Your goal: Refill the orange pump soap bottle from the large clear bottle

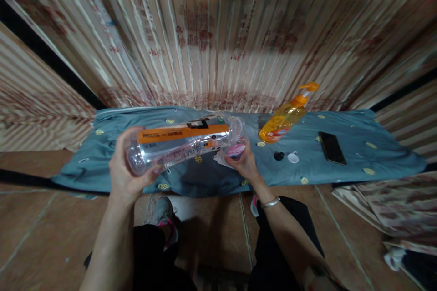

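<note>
My left hand (124, 166) is wrapped round the base of a large clear plastic bottle (184, 141) with an orange and silver label. The bottle is tilted almost level above the blue cloth, its neck pointing right. Closed below that neck, my right hand (246, 163) holds a small clear container with a pink part (236, 150); its exact kind is hard to make out. A crumpled white piece, like tissue (223, 158), shows beside the right fingers. The large bottle's mouth lies close to the container; whether they touch is unclear.
A pump bottle of orange liquid (283, 120) stands on the blue cloth-covered bench (211, 186). Near it lie a small black piece (279, 156) and a small white piece (292, 157), perhaps caps. Farther right is a dark phone (332, 148). Patterned curtains (205, 32) hang behind.
</note>
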`<state>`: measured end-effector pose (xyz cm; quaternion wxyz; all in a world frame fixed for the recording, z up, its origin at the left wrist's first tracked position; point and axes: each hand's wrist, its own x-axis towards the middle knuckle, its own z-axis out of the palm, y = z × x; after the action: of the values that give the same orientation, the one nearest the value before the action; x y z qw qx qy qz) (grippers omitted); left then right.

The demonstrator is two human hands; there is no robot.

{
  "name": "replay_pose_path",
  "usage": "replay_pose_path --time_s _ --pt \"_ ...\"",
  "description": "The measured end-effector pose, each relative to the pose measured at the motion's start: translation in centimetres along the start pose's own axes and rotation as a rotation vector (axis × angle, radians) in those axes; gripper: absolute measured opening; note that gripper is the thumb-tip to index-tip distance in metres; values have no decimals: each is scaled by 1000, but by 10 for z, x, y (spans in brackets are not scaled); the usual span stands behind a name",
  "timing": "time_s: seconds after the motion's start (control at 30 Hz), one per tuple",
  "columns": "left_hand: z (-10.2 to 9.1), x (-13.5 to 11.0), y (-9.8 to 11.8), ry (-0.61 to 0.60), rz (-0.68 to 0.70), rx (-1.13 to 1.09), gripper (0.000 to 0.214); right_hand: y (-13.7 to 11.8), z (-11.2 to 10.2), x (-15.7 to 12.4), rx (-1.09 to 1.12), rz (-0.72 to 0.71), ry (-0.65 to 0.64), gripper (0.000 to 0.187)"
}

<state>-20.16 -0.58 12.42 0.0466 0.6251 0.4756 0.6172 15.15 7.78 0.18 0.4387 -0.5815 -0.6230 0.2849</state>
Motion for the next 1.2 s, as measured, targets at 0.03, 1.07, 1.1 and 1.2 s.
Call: replay_pose_path --time_s 0.03,1.07,1.1,1.2 --pt "0 0 0 -4 2 -9 91 1 0 0 -2 3 1 97" --pt "-1 -2 -3 -21 -84 -31 93 4 4 3 -11 -34 35 80" --pt "-1 -3 -4 -17 -82 -34 93 4 4 3 -7 -31 35 81" --pt "1 -3 -8 -9 -91 -50 93 6 4 3 -5 -14 34 82"
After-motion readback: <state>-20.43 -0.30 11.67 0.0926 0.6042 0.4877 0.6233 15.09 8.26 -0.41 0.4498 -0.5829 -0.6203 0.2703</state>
